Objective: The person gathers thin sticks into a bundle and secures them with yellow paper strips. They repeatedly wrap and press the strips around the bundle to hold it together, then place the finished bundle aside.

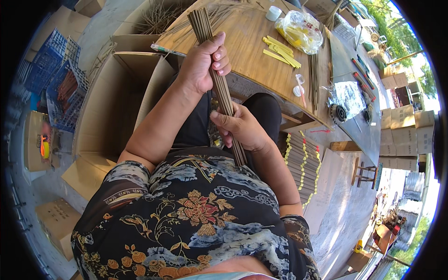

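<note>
A bundle of thin brown sticks (pixel 224 93), much like incense sticks, slants in front of me, its upper end leaning left over the table edge. My left hand (pixel 205 65) is wrapped round its upper part, fingers curled and thumb across the top. Lower down, my right hand (pixel 241 125) grips the same bundle between thumb and fingers. The lower ends of the sticks stop just in front of my patterned shirt. Flat yellow strips (pixel 282 51) lie on the wooden table (pixel 247 51), beyond my hands to the right.
Yellow-banded bundles (pixel 301 168) are stacked right of my legs. On the table are a knotted plastic bag (pixel 301 30), a white cup (pixel 273 13) and loose sticks (pixel 313 84). An open cardboard box (pixel 105 102) stands close on my left; blue crates (pixel 49 65) lie farther left.
</note>
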Demonstrator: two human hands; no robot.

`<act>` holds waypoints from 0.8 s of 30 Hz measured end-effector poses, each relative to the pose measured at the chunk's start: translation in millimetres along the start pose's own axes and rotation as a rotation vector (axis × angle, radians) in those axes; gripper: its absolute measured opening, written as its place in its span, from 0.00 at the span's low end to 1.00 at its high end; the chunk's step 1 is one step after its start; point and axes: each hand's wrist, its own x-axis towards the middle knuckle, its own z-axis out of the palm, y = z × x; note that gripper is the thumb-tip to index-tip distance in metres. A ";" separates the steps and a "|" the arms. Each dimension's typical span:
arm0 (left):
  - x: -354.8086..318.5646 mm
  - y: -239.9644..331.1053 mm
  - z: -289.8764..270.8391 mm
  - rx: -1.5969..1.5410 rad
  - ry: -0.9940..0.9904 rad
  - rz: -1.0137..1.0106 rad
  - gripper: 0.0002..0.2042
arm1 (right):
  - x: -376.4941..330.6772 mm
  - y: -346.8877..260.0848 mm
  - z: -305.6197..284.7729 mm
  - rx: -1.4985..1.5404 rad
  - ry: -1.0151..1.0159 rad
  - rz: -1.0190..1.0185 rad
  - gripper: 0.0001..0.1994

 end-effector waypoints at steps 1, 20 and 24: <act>0.2 -0.2 2.7 0.018 0.018 0.018 0.10 | 0.5 0.8 0.3 -0.004 0.016 -0.018 0.12; -7.9 -7.0 6.0 0.214 0.284 0.064 0.12 | 7.4 24.4 6.8 -0.271 0.179 -0.147 0.10; -4.0 10.0 2.5 0.030 -0.048 0.014 0.11 | -3.6 11.5 0.8 0.222 -0.176 0.036 0.10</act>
